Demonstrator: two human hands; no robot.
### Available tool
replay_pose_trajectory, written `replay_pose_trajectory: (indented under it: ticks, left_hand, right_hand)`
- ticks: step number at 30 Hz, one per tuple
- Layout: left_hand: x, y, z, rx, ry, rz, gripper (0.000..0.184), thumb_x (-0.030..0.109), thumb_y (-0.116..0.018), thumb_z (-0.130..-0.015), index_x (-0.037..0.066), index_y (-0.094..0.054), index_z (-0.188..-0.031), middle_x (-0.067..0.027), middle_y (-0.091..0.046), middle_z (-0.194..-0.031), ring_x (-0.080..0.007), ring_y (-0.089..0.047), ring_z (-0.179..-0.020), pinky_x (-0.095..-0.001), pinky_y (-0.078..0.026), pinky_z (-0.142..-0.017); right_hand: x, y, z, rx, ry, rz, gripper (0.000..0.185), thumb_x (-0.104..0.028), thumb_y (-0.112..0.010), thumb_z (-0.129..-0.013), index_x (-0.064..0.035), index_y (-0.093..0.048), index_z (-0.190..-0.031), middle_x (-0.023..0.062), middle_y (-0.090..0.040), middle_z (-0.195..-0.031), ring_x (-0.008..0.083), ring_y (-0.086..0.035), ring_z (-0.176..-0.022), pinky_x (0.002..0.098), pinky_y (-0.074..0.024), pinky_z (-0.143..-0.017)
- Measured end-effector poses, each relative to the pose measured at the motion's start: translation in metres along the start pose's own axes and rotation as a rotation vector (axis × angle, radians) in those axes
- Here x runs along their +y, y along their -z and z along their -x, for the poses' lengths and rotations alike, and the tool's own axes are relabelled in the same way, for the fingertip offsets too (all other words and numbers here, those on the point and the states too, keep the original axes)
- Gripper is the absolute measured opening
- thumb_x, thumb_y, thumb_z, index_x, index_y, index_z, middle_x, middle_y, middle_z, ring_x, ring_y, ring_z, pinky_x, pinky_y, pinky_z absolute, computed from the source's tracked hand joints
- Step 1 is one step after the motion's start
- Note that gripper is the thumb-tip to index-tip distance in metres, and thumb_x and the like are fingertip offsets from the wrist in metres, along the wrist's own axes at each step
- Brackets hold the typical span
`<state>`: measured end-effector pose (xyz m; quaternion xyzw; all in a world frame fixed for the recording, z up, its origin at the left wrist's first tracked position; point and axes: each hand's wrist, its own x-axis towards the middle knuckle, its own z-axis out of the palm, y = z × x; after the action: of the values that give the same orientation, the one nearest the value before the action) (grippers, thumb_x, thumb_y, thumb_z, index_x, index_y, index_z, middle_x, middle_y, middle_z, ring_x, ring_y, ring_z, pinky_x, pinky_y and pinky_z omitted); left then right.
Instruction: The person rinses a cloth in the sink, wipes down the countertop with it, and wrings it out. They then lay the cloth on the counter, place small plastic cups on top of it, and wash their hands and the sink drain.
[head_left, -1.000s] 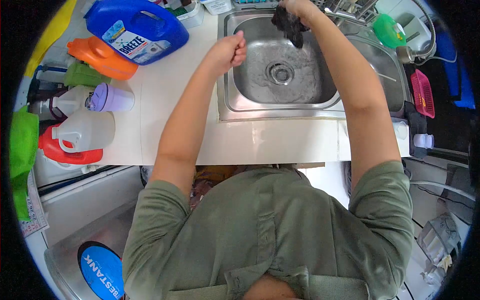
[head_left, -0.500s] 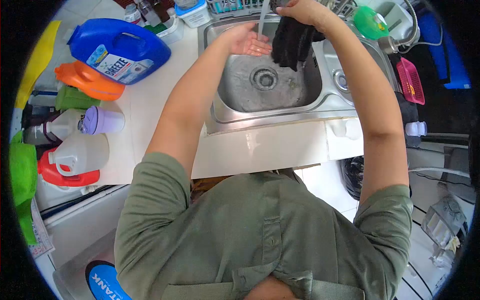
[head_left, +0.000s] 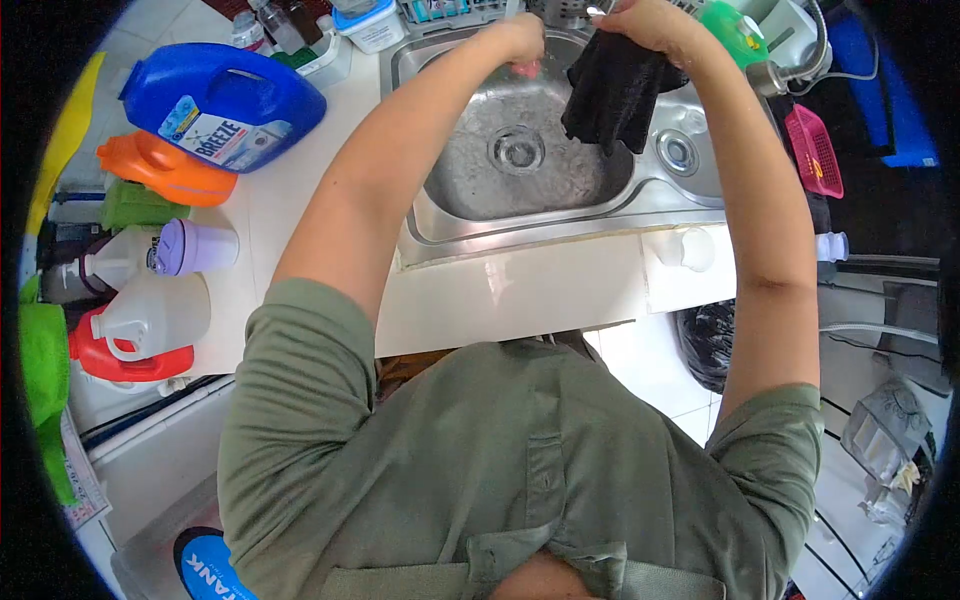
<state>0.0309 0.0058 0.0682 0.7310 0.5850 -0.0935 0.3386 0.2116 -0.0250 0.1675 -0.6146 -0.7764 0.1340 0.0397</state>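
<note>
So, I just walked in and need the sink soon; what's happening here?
A person's right hand holds a dark cloth that hangs over the right side of the sink basin. The left hand is above the basin, holding nothing visible. A blue Breeze jug sits on the counter.

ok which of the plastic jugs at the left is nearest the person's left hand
The blue jug labelled BREEZE; the orange jug, white jug and red jug all sit farther from the left hand.

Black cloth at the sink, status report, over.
Right hand gripping black cloth, hanging over sink. Left hand over sink, off cloth. Nothing visibly in the way.
</note>
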Motion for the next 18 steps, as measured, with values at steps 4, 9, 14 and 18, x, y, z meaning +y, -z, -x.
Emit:
replay_pose_trajectory:
  ticks: [4, 9, 14, 18]
  left_hand:
    - [-0.003, -0.010, 0.015, 0.416, -0.168, -0.098, 0.033, 0.034, -0.051, -0.084, 0.007, -0.066, -0.093, -0.0119, -0.066, -0.089, -0.0253, -0.063, -0.085, -0.0371, -0.049, -0.074]
    - [-0.025, -0.043, 0.035, 0.334, -0.092, -0.003, 0.025, 0.026, -0.051, -0.084, 0.011, -0.064, -0.100, -0.0144, -0.064, -0.096, -0.0239, -0.063, -0.085, -0.0399, -0.050, -0.076]
    - [-0.046, -0.063, 0.083, -0.057, 0.034, 0.237, 0.029, 0.024, -0.058, -0.080, 0.009, -0.061, -0.105, -0.0105, -0.065, -0.094, -0.0239, -0.064, -0.077, -0.0394, -0.051, -0.071]
    - [-0.074, -0.061, 0.085, 0.010, -0.011, 0.492, 0.030, 0.019, -0.064, -0.077, -0.003, -0.060, -0.097, -0.0121, -0.064, -0.082, -0.0202, -0.063, -0.068, -0.0310, -0.053, -0.061]
  right_hand:
    - [-0.007, -0.026, -0.035, -0.067, 0.163, 0.114, 0.035, -0.034, -0.059, -0.075, -0.0038, -0.066, -0.091, 0.0177, -0.063, -0.092, 0.0322, -0.061, -0.085, 0.0371, -0.0471, -0.075]
    - [-0.031, -0.051, -0.085, -0.054, 0.555, 0.655, 0.025, -0.026, -0.058, -0.072, -0.0094, -0.069, -0.087, 0.0142, -0.064, -0.090, 0.0298, -0.062, -0.084, 0.0376, -0.0486, -0.072]
    - [-0.074, -0.078, -0.124, 0.058, 0.685, 0.747, 0.022, -0.022, -0.055, -0.072, -0.0064, -0.068, -0.080, 0.0123, -0.065, -0.086, 0.0303, -0.062, -0.080, 0.0382, -0.0484, -0.071]
    - [-0.095, -0.074, -0.095, 0.143, 0.672, 0.713, 0.029, -0.026, -0.053, -0.078, -0.0023, -0.067, -0.083, 0.0159, -0.065, -0.086, 0.0319, -0.062, -0.083, 0.0394, -0.0477, -0.073]
